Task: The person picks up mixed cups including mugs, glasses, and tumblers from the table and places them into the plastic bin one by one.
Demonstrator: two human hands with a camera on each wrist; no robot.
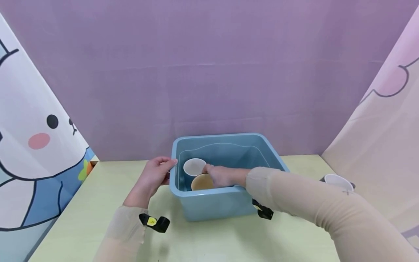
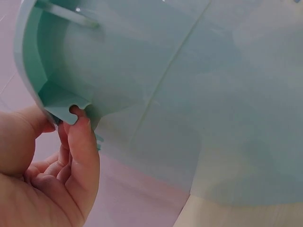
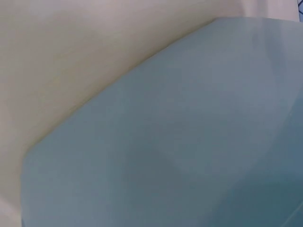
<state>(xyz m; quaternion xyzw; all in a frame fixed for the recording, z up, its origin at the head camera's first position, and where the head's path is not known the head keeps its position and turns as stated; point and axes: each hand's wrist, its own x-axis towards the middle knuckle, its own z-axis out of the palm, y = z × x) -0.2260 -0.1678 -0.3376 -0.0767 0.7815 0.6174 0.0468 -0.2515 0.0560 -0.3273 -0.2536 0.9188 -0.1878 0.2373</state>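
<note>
A blue plastic bin [image 1: 212,207] stands on the pale table. At its left rim my left hand [image 1: 155,174] grips the edge; in the left wrist view, the thumb and fingers pinch the bin's rim [image 2: 21,47] near a corner. My right hand [image 1: 224,177] reaches over the front rim into the bin. Its curled fingers hold a cup with a tan inside [image 1: 201,183] by the upper right side; the exact grip is partly hidden. Just behind it sits a cup with a white inside [image 1: 194,167]. The right wrist view shows only the bin's outer wall [image 3: 156,132].
Another cup with a white inside [image 1: 338,181] stands on the table at the right, partly behind my right sleeve. A purple cloth backdrop [image 1: 209,72] rises behind the bin. Printed cloths [image 1: 39,98] hang at both sides. The table [image 1: 108,189] extends left of the bin.
</note>
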